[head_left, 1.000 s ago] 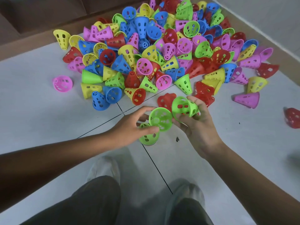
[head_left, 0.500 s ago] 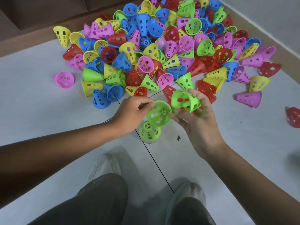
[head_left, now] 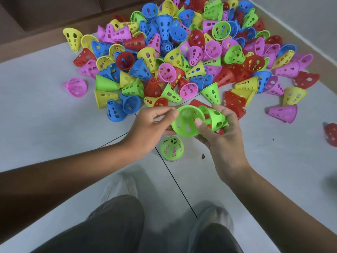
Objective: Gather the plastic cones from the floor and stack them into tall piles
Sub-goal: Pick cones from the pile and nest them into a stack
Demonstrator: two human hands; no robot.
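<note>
Both hands are working above the grey tiled floor (head_left: 45,125), just in front of the heap of cones (head_left: 182,57).

Left hand (head_left: 149,128): thumb and fingers are pinching the rim of a green cone (head_left: 186,123), whose open mouth is facing the camera.

Right hand (head_left: 222,136): fingers are curling round a second green cone (head_left: 215,117) while the thumb is pressing on the first cone's rim. The two green cones are touching, the second one lying tilted behind the first.

Below the hands a green-topped stack (head_left: 172,148) is standing upright on the floor, narrow end up, beside a dark tile joint.

A lone pink cone (head_left: 75,87) is lying left of the heap; a red cone (head_left: 331,133) is lying at the right edge.
</note>
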